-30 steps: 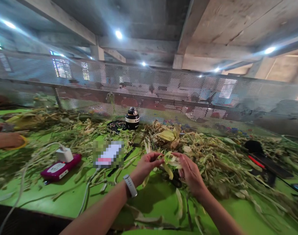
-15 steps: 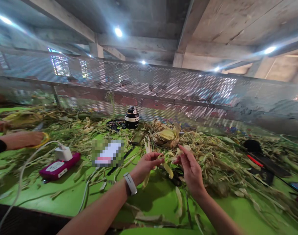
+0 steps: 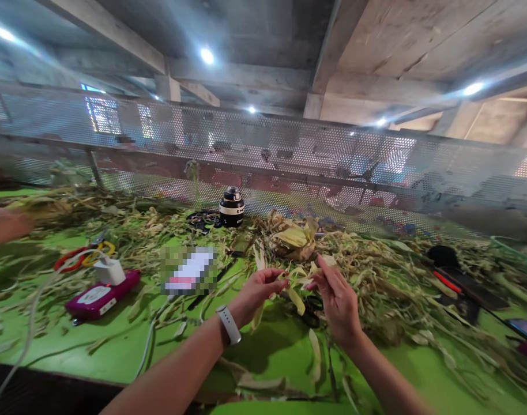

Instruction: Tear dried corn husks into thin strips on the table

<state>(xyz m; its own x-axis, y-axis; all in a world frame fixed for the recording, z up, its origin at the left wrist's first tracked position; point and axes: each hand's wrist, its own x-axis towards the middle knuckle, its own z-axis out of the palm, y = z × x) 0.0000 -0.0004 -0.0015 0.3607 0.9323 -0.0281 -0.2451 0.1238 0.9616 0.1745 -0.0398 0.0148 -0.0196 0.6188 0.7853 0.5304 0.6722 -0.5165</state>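
**Green Table, Dry Leaves, Two Hands**

Green was the colour of the table point(image 3: 116, 351), and dry yellow leaves lay all over it. Near the middle, the person's left hand point(image 3: 257, 291) and right hand point(image 3: 339, 302) were held up close together, just above the table top. Both hands had hold of one pale leaf strip point(image 3: 298, 280). The left hand's fingers point(image 3: 275, 273) were curled in and pinched one end. The right hand's fingers point(image 3: 323, 272) were pinched on the other end, with the palm turned toward the left hand. A loose bit of the strip hung down between the two hands.

A white watch point(image 3: 229, 324) sat on the left wrist. Just behind the hands was a big pile of leaves point(image 3: 376, 271) that spread off to the right.

To the left, a pink power bank point(image 3: 100, 294) lay flat on the table with a white plug point(image 3: 109, 271) on top of it. Red and yellow scissors point(image 3: 79, 256) lay just behind the plug. At the far left edge, another person's hand point(image 3: 6, 223) rested among the leaves, but it was blurry.

A black and white jar point(image 3: 232, 207) stood at the back, right beside a metal fence point(image 3: 289, 155) full of small holes.
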